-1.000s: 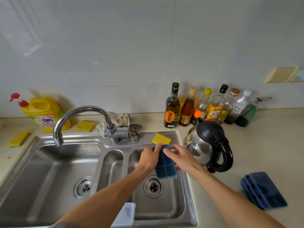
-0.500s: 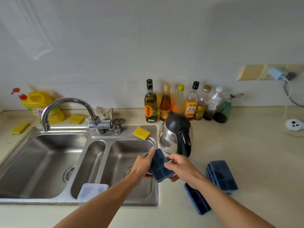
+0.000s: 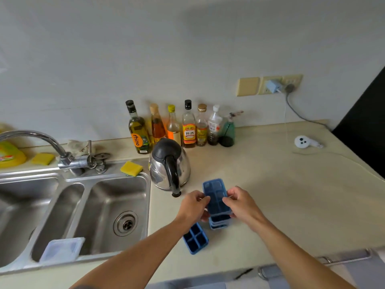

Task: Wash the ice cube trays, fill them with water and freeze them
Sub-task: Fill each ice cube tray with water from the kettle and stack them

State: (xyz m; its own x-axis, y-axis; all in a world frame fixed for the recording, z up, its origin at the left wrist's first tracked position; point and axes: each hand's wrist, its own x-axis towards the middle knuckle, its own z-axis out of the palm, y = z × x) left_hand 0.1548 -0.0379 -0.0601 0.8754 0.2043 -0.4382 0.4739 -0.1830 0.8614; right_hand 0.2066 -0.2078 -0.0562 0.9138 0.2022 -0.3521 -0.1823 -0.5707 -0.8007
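Both hands grip 1 blue ice cube tray (image 3: 215, 195) by its long sides. The left hand (image 3: 192, 207) pinches the left edge and the right hand (image 3: 242, 205) the right edge, fingers curled onto the rim. The tray's long axis runs away from the person, with its far end tipped up toward the kettle (image 3: 168, 163). It hangs directly above a stack of blue trays (image 3: 218, 223) on the counter (image 3: 291, 195). Its near end is close over the stack's top; whether they touch is hard to tell from this angle. The stack lies along the same axis, so setting the tray down probably needs a straight drop with little turning. Neither hand is nearer, since the grip is centred. 1 loose tray (image 3: 195, 240) lies cavities-up just beside the stack, on its near left side, well apart from the sink (image 3: 116, 205).
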